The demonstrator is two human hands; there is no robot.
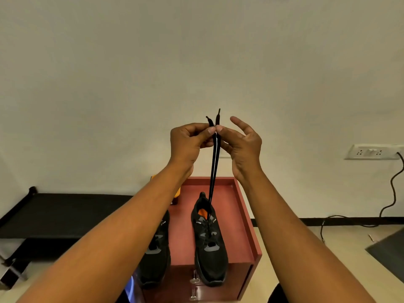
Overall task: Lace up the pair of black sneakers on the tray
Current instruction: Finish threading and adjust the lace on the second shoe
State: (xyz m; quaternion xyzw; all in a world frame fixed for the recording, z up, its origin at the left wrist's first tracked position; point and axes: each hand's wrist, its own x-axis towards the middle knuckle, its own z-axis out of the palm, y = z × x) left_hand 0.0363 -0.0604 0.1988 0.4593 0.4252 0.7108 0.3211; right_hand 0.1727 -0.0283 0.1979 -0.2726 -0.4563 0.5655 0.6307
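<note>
1. Your left hand (188,141) and right hand (242,145) each pinch one lace (213,171) end, raised above the tray (244,215).
2. Make both ends equal, holding the sneaker (208,239) flat on the tray.

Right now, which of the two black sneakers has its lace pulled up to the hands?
The right sneaker: its lace rises to the left hand and right hand, which pinch it. The left sneaker shows none rising.

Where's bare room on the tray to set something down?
Bare tray floor lies between left sneaker and right sneaker, and between right sneaker and the right wall. Crowded above the right sneaker: left hand and right hand pinch the taut lace.
</note>
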